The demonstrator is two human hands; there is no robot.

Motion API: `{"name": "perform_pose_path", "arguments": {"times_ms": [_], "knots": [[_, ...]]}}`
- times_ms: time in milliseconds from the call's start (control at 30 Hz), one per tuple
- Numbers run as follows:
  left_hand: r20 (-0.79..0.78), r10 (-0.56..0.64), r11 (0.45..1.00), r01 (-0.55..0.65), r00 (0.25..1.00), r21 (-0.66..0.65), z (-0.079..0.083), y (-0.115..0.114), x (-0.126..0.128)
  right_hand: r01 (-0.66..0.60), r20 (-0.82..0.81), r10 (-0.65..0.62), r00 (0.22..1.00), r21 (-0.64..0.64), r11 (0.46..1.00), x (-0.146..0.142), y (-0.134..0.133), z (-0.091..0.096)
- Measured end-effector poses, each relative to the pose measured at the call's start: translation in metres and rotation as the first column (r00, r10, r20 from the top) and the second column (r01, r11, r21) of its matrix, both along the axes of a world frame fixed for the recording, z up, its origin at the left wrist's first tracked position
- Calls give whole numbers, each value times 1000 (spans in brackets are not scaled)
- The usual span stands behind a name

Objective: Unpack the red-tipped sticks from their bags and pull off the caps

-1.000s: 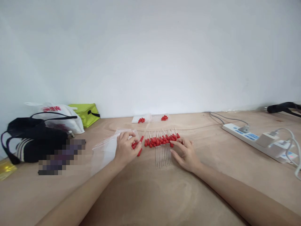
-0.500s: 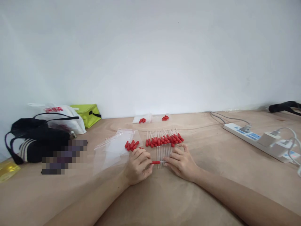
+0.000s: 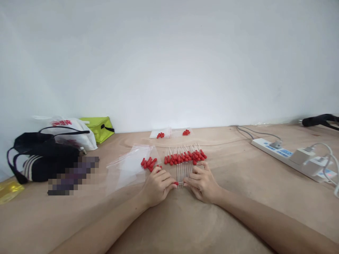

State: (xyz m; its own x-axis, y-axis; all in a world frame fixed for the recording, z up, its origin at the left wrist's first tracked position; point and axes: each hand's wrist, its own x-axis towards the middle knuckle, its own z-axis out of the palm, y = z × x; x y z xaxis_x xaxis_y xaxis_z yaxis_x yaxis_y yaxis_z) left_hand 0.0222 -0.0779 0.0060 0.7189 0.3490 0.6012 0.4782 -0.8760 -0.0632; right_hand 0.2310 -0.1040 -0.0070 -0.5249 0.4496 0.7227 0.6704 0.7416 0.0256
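Observation:
My left hand (image 3: pixel 160 186) is closed in a pinch on a red rubber bulb (image 3: pixel 176 183), of which only the end shows. Facing it, my right hand (image 3: pixel 203 183) pinches a thin glass dropper tube (image 3: pixel 181 183) held crosswise, its end at the bulb's mouth. Under and between the hands lie several bare glass tubes (image 3: pixel 182 171) side by side. Just beyond them is a row of droppers with red bulbs (image 3: pixel 185 157), tips pointing to the wall. Loose red bulbs (image 3: pixel 148 163) are heaped beside my left hand, on clear zip bags.
Clear zip bags (image 3: pixel 125 173) spread to the left. Two small bags with red bulbs (image 3: pixel 160 135) lie near the wall. A white power strip (image 3: pixel 272 151) with plugs and cables is on the right. Black bag (image 3: pixel 55 155), white plastic bag (image 3: pixel 79 128) and lime-green bag (image 3: pixel 96 127) stand at left.
My left hand has moved slightly right and slid its grip along the red bulb, so less of the bulb shows. The hands are closer together.

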Motion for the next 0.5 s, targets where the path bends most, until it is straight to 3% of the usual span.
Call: {"name": "perform_pose_path", "arguments": {"times_ms": [267, 500], "knots": [[-20, -14, 999, 13, 1000, -29, 1, -1, -3, -3, 24, 3, 1000, -9, 1000, 2, -1, 0], [142, 196, 981, -194, 970, -30, 2, 7, -60, 209, -78, -215, 974, -78, 975, 46, 2, -3]]}}
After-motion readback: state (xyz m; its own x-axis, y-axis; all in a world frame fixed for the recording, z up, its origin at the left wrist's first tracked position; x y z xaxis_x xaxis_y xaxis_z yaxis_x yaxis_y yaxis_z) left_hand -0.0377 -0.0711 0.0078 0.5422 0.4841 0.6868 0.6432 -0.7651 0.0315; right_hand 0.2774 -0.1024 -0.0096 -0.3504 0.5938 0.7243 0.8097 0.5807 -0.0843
